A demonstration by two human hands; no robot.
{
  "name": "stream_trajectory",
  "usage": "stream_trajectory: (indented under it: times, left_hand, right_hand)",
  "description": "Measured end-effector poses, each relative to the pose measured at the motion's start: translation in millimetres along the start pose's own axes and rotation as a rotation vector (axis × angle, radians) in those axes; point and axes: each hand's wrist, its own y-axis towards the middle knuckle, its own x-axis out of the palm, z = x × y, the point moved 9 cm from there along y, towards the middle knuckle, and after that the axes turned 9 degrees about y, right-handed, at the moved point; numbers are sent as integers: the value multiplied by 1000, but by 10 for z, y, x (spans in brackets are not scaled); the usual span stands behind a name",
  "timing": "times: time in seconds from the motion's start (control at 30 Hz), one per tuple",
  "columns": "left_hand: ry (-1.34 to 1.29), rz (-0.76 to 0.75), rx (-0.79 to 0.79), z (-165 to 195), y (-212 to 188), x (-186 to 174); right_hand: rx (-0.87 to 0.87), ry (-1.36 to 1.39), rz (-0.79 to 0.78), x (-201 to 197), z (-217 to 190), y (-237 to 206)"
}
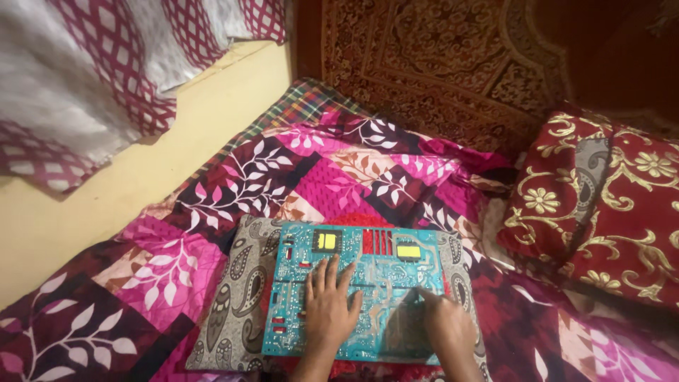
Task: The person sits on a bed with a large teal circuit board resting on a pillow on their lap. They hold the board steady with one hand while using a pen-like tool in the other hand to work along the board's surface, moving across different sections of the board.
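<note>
Seen from above: teal circuit board (353,290) lying flat, solder side up, on a grey paisley cushion (233,304) at about 6 o'clock in the view. Left hand (329,305) spread flat on the board's middle, palm down, fingers extended toward 12 o'clock, holding nothing, only pressing or steadying. Right hand (445,322) at the board's 4 o'clock corner, fingers curled, fingertips touching the surface; impossible to tell whether anything small is pinched there. At the board's 12 o'clock edge, two yellow blocks (326,241) and a row of red components (377,242) between them; a few small red parts along the 9 o'clock edge. Beneath the cushion, a pink and maroon leaf-patterned bedspread (283,177). At 3 o'clock, well apart from the board, a red pillow with gold flowers (601,205). At 12 o'clock, a dark red patterned carpet (438,56); at 10 o'clock, a white and maroon checked cloth (85,71) above a pale yellow floor strip (141,163). No tool, loose part or removed component visible near the board; by the look of things, work on the board at an early stage, hands merely placed or feeling over it, nothing visibly taken off or added.
</note>
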Motion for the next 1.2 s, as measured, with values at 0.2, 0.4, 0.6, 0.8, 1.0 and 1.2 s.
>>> stream_trajectory:
  times: [0.2,0.4,0.6,0.8,1.0,1.2]
  left_hand:
    - [25,49,21,25,-22,-27]
    - [3,55,22,18,4,-20]
    - [-3,74,25,18,-36,-21]
    - [-11,82,18,8,-25,-59]
    - [-5,74,23,-19,-57,-39]
    - [36,57,29,-24,-35,-18]
  right_hand:
    - [-63,71,22,21,57,-163]
    - [-88,-8,8,83,-181,-29]
    - [-72,-46,-24,75,-179,-258]
    - [-61,15,11,48,-286,-77]
    - [-165,-10,30,45,-326,-313]
    - [-66,67,-5,3,-294,-159]
